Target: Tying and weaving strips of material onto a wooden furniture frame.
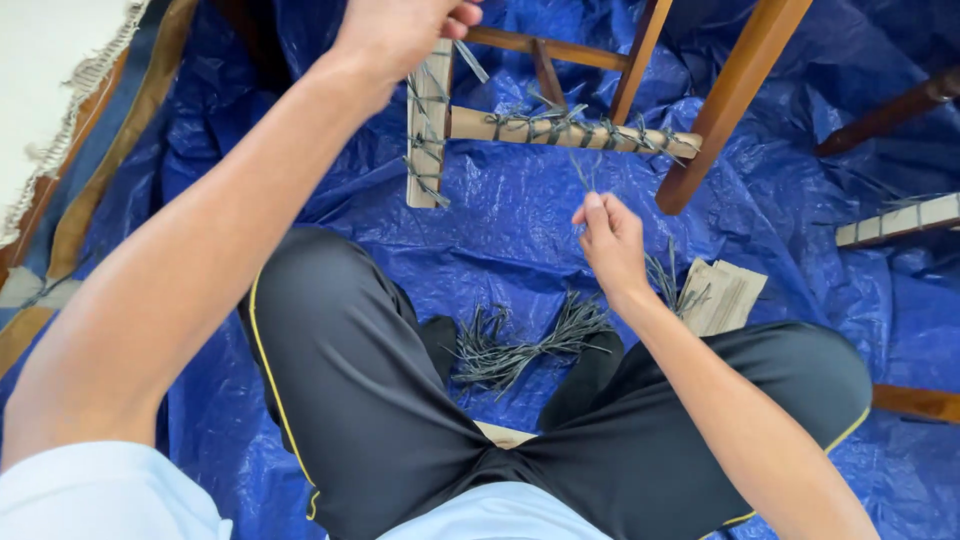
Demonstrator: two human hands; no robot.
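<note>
Nearest us, our left forearm rises to the left hand (400,35), which is closed around the top of a pale wooden post (429,130) of the chair frame (735,90). Below that hand the post is wrapped with grey cord, and to its right a horizontal rail (570,130) carries the same cord (560,125) in crossing loops. Our right hand (612,243) sits below the rail, fingers pinched shut on a thin grey strand (582,175) that runs up toward it. Below and left of this hand, a bundle of grey strands (520,345) lies on the blue tarp (520,220) between our knees; just right of the wrist rests a flat piece of light wood (730,295).
</note>
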